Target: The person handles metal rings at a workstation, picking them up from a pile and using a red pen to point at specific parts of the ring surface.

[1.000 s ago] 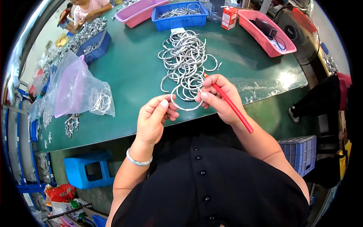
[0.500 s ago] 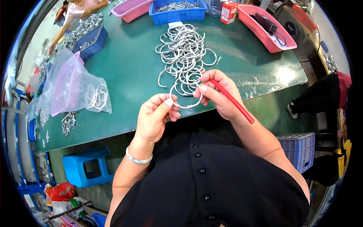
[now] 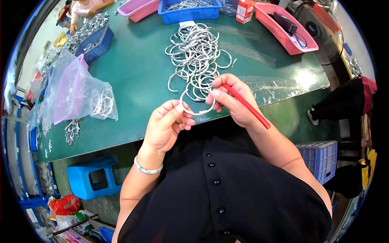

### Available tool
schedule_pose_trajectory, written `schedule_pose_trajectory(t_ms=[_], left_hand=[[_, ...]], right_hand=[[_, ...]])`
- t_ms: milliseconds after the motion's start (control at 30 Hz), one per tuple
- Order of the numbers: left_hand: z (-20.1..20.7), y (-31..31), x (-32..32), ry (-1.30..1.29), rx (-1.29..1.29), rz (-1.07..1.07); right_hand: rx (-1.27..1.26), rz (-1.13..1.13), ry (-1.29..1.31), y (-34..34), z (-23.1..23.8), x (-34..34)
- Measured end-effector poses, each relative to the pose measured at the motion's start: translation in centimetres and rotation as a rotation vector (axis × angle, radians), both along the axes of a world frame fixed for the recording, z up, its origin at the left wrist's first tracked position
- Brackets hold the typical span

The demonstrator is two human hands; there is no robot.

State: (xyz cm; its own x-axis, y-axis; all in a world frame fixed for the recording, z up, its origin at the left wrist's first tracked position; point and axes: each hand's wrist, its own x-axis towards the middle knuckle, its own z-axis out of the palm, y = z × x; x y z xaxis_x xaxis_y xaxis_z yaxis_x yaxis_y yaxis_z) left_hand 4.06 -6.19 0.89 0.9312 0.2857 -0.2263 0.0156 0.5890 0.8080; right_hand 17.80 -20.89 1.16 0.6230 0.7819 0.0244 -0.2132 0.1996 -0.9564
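A thin silver metal ring [image 3: 198, 114], bangle-like, is held upright between my two hands at the table's near edge. My left hand [image 3: 165, 123] pinches its left side between thumb and fingers. Its right side is between the thumb and fingertips of my right hand [image 3: 233, 97]. That same hand also grips a slim red pencil-like stick [image 3: 253, 111], slanting down over the wrist; its far tip is mostly hidden by the fingers. Just beyond my hands lies a heap of similar metal rings [image 3: 194, 50], some of them open hoops.
The green table [image 3: 137, 73] carries a blue bin [image 3: 190, 15], pink baskets [image 3: 300, 47], a red-and-white carton [image 3: 244, 11] and plastic bags [image 3: 81, 89]. A blue stool [image 3: 83, 182] stands below left, a blue crate [image 3: 320, 162] right. Another person [image 3: 87, 9] works far left beside metal parts.
My hands keep the same hold on the ring and red stick, with barely any movement. The view has shifted slightly. At the far left, the other person's arm has drawn back from the metal parts.
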Motion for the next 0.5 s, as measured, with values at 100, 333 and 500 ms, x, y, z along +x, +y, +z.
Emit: schedule_pose_trajectory(t_ms=[100, 333, 500], left_hand=[[-0.11, 0.13, 0.01, 0.014, -0.022, -0.005], [-0.56, 0.18, -0.12, -0.011, -0.014, 0.001], [-0.42, -0.49, -0.11, -0.031, 0.037, 0.034]], right_hand=[[-0.025, -0.005, 0.003, 0.02, 0.15, -0.06], [-0.030, 0.010, -0.005, 0.06, 0.07, -0.17], [-0.018, 0.000, 0.032, 0.19, -0.08, -0.41]])
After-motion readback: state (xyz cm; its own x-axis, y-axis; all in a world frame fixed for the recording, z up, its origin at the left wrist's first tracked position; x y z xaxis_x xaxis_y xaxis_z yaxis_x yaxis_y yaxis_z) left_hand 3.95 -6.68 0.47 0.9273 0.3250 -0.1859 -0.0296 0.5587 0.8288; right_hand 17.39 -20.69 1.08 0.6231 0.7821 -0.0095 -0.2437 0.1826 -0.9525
